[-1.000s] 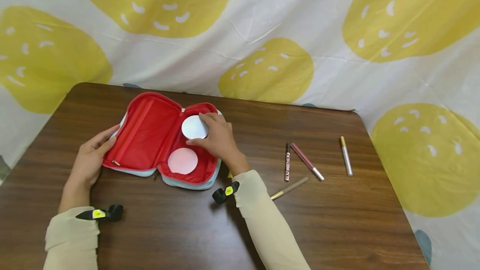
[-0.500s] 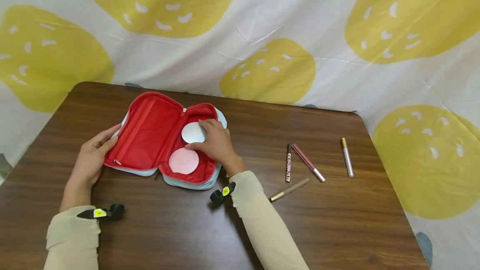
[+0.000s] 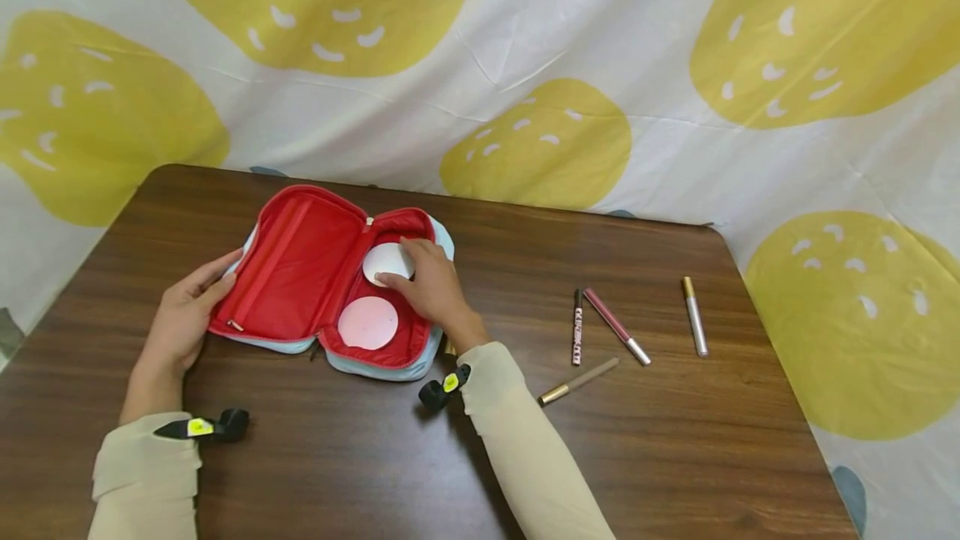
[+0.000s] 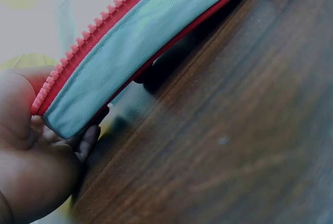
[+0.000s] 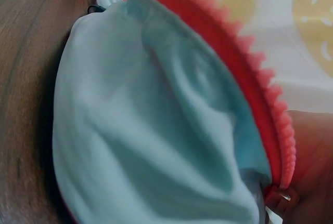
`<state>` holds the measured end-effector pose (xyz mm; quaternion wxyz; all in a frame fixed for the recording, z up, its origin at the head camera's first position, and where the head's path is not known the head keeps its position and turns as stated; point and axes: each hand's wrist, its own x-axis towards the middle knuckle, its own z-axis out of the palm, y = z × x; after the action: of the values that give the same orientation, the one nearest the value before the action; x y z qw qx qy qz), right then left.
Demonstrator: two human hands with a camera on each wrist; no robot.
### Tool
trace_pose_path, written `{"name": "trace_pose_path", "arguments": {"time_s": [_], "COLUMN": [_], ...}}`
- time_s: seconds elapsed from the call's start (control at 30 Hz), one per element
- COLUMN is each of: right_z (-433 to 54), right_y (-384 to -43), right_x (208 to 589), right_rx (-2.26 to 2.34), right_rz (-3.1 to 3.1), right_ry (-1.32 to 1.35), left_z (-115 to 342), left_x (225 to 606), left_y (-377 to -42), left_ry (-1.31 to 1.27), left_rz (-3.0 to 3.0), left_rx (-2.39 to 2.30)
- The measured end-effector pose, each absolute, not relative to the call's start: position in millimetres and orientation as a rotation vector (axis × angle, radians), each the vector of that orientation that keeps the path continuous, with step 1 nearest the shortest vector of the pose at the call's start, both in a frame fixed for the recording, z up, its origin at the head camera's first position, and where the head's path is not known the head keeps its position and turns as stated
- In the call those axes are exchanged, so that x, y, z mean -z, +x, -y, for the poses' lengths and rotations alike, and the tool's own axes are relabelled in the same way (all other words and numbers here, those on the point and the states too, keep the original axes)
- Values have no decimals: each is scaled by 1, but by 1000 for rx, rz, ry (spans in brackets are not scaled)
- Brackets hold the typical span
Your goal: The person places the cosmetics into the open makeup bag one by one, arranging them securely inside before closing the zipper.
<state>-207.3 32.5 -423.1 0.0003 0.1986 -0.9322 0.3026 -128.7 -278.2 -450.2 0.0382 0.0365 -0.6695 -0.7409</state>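
A makeup pouch (image 3: pixel 273 273), pale blue outside and red inside, lies unzipped and spread open on the table in the head view. Its left edge is gripped by my left hand (image 3: pixel 180 315), thumb on the inner side and fingers behind. In the left wrist view the pouch's coral zipper teeth (image 4: pixel 86 37) run up from that hand. Inside the right half sit a white round case (image 3: pixel 384 261) and a pink round case (image 3: pixel 367 323). My right hand (image 3: pixel 435 286) reaches over the right rim, thumb and fingers around the white case. The pouch's blue side (image 5: pixel 151 115) hides most of that hand in the right wrist view.
Right of the pouch lie a black-capped patterned pencil (image 3: pixel 577 327), a pink tube with a silver end (image 3: pixel 617 326), a brown-and-gold pen (image 3: pixel 579 381) and a silver tube with a gold cap (image 3: pixel 694 317). A fruit-print curtain (image 3: pixel 525 40) hangs behind the table (image 3: pixel 337 473).
My right hand has lowered the white case into the pouch's upper right part, and its thumb has shifted onto the case's top. My left hand keeps its grip on the pouch.
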Motion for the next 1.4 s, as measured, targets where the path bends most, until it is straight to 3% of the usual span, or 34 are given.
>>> {"name": "trace_pose_path", "arguments": {"time_s": [0.73, 1.07, 1.4], "right_z": [-42, -56, -84], "right_y": [-201, -186, -166], "right_x": [419, 396, 396], "right_rx": [-1154, -1209, -1239], "right_rz": [2772, 2613, 2445], "right_ry": [731, 700, 647], "left_z": [277, 277, 278], "left_x": [451, 450, 450], "left_y": [-130, -132, -134], "left_ry": [67, 35, 65], "left_rz": [1997, 1950, 1991], "left_rx": [2314, 2336, 2317]}}
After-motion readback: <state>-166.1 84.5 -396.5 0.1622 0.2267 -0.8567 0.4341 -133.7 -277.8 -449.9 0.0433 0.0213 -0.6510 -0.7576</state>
